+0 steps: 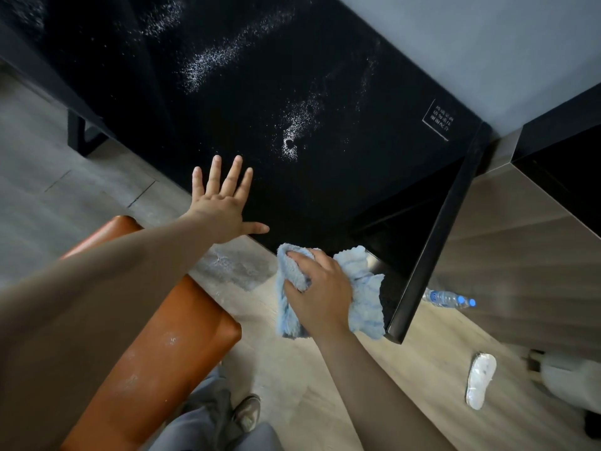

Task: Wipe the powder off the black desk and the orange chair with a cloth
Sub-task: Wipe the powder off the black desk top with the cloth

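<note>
The black desk fills the upper middle of the view, with white powder in patches and streaks across it. My left hand lies flat with spread fingers at the desk's near edge. My right hand grips a crumpled light blue cloth just off the desk's near corner, above the floor. The orange chair stands at the lower left, partly hidden by my left arm, with faint powder marks on its seat.
A plastic water bottle and a white slipper lie on the wooden floor at the right. Some powder lies on the floor by the desk edge. A dark cabinet stands at the right. My shoe shows below.
</note>
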The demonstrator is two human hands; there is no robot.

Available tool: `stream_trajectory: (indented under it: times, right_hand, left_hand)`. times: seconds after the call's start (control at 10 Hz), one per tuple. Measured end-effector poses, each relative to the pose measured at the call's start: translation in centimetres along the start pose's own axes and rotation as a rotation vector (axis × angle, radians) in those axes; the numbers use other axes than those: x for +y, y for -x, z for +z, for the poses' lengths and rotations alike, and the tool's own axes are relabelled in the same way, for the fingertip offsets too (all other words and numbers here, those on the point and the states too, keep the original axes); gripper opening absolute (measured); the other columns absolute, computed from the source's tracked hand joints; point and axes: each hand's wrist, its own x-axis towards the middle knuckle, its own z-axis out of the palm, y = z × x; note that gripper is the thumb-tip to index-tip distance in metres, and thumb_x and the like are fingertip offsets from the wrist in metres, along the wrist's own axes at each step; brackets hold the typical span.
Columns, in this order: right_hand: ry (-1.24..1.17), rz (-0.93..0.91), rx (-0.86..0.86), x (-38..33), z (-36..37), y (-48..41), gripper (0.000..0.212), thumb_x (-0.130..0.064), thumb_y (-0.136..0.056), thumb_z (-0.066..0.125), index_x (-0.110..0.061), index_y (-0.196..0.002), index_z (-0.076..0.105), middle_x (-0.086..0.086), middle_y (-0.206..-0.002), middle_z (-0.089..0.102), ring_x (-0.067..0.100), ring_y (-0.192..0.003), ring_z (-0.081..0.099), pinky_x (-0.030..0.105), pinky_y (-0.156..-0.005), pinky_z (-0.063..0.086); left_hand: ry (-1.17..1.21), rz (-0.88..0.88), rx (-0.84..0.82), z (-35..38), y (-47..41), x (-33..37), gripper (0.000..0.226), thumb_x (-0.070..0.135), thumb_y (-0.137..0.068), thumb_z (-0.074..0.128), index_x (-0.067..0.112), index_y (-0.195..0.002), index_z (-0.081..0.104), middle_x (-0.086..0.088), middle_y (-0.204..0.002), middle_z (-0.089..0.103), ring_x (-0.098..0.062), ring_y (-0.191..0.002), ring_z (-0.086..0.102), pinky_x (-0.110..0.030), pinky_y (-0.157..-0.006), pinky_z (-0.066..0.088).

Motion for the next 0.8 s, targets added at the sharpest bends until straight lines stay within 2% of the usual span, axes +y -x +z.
stream_trajectory:
  times: [0.2,0.3,0.4,0.5,0.6,0.7,0.8]
  right_hand:
    - [-0.111,0.063,-0.065,-0.5,-1.2,0.8,0.043,-0.034,-0.080,0.070,-0.033,-0.123,0.065,-0.009,-0.121,0.062,0.011,-0.108,0.056,0.031,-0.089,0.051]
    - [-0.191,0.095,-0.034,-0.9,-2.3,0.5,0.044,-0.036,-0.078,0.061,-0.031,-0.121,0.066,-0.012,-0.115,0.062,0.009,-0.105,0.056,0.032,-0.086,0.051]
    - [-0.184,0.113,0.051,-1.1,-3.7,-0.4,0.045,-0.035,-0.077,0.060,-0.029,-0.121,0.066,-0.011,-0.116,0.061,0.010,-0.106,0.057,0.026,-0.086,0.047]
    - [-0.244,0.158,0.152,-1.0,-5.8,-1.9,0.045,-0.021,-0.078,0.071,-0.024,-0.123,0.066,-0.008,-0.118,0.061,0.013,-0.108,0.057,0.030,-0.091,0.047]
    - [-0.293,0.167,0.247,-1.1,-8.4,-3.8,0.043,-0.020,-0.078,0.072,-0.022,-0.121,0.067,-0.009,-0.118,0.061,0.012,-0.109,0.058,0.032,-0.093,0.049]
    - [-0.282,0.162,0.304,-1.1,-10.7,-5.9,0.042,-0.022,-0.079,0.073,-0.023,-0.121,0.067,-0.010,-0.118,0.061,0.010,-0.108,0.057,0.025,-0.090,0.046]
    - [-0.278,0.145,0.340,-0.7,-12.4,-7.9,0.042,-0.022,-0.080,0.073,-0.023,-0.122,0.067,-0.009,-0.116,0.061,0.009,-0.107,0.058,0.023,-0.089,0.044]
  left_hand:
    - [0.006,0.005,0.008,0.0,-0.1,-0.2,0.112,0.087,-0.073,0.027,0.022,-0.146,-0.028,-0.004,-0.150,-0.041,-0.036,-0.136,-0.037,-0.060,-0.113,-0.013]
    - [-0.008,0.001,0.004,0.0,0.0,-0.1,0.112,0.087,-0.073,0.027,0.022,-0.146,-0.028,-0.004,-0.150,-0.041,-0.036,-0.137,-0.036,-0.059,-0.113,-0.013]
    - [-0.023,-0.012,-0.022,-0.4,0.0,0.1,0.112,0.087,-0.074,0.027,0.022,-0.145,-0.030,-0.005,-0.149,-0.042,-0.037,-0.137,-0.036,-0.059,-0.113,-0.013]
    - [-0.031,-0.019,-0.045,-0.7,-0.1,0.2,0.112,0.086,-0.075,0.029,0.022,-0.145,-0.030,-0.005,-0.148,-0.044,-0.037,-0.137,-0.036,-0.060,-0.113,-0.012]
    - [-0.050,-0.012,-0.023,-0.8,0.1,0.3,0.114,0.087,-0.074,0.030,0.021,-0.146,-0.028,-0.006,-0.149,-0.041,-0.039,-0.138,-0.032,-0.061,-0.115,-0.007]
    - [-0.091,-0.024,-0.020,-1.5,0.4,0.7,0.116,0.086,-0.074,0.034,0.018,-0.148,-0.024,-0.007,-0.153,-0.035,-0.041,-0.142,-0.024,-0.060,-0.116,0.001]
    - [-0.084,-0.008,0.001,-3.3,0.5,1.1,0.115,0.083,-0.074,0.041,0.014,-0.153,-0.005,-0.010,-0.160,-0.008,-0.044,-0.145,0.003,-0.052,-0.114,0.021]
